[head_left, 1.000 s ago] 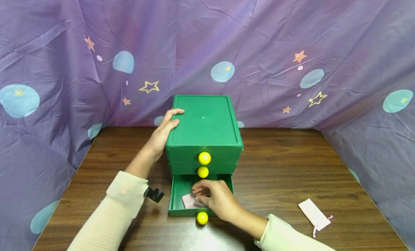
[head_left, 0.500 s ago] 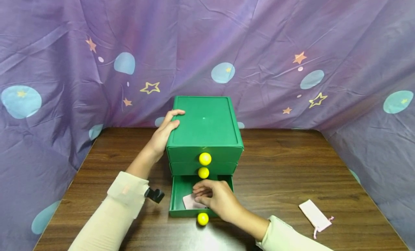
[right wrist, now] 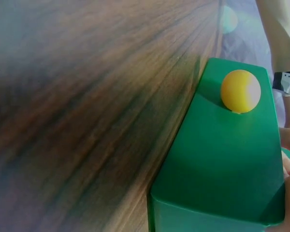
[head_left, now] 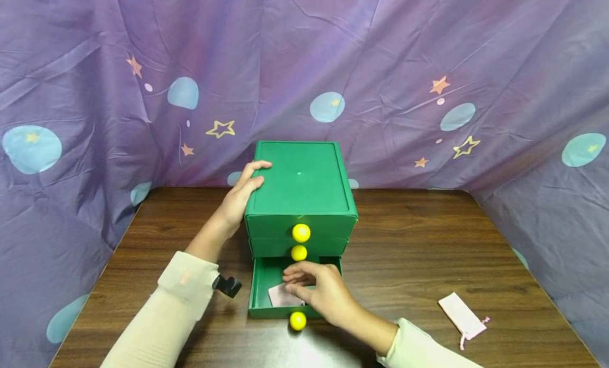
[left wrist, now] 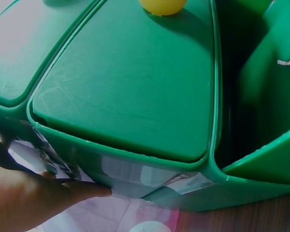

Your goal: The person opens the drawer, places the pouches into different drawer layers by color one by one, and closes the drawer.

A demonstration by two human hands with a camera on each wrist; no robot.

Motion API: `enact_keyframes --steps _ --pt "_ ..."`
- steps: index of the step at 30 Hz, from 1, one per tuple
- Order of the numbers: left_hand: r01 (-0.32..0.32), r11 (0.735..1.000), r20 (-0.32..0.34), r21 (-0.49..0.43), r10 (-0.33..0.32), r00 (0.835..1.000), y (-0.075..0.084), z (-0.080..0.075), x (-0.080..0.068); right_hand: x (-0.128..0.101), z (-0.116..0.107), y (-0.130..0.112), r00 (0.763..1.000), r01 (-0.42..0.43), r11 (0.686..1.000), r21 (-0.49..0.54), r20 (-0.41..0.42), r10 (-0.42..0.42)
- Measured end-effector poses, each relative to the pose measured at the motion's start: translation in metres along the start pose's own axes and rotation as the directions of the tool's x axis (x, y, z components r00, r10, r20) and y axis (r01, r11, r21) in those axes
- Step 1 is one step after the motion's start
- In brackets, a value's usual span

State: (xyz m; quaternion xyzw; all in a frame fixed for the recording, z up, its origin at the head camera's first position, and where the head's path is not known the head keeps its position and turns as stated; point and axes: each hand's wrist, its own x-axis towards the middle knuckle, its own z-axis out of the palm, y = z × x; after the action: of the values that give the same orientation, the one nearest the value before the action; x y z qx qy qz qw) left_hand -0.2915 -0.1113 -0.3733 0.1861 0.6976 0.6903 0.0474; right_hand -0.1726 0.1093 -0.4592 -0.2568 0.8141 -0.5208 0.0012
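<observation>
A brown wooden table [head_left: 409,251] with two things on it
A green box of drawers [head_left: 301,199] stands in the middle, and a small pink pouch [head_left: 462,315] lies flat near the front right corner

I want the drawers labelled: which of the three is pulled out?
The bottom drawer: it juts toward the viewer with a pink pouch inside under the right hand. The two above sit flush in the chest.
</observation>
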Motion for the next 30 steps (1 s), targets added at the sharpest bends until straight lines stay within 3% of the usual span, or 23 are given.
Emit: enact_keyframes --steps 8,30 --pt "0.0 1.0 -0.001 -0.006 0.0 1.0 0.0 0.001 0.0 -0.001 -0.002 -0.001 0.999 0.033 0.999 0.017 -0.037 -0.033" --pt "-0.007 1.0 0.001 0.002 0.007 1.0 -0.001 0.0 0.0 -0.008 -0.014 -0.001 0.997 0.019 0.997 0.071 -0.073 -0.013"
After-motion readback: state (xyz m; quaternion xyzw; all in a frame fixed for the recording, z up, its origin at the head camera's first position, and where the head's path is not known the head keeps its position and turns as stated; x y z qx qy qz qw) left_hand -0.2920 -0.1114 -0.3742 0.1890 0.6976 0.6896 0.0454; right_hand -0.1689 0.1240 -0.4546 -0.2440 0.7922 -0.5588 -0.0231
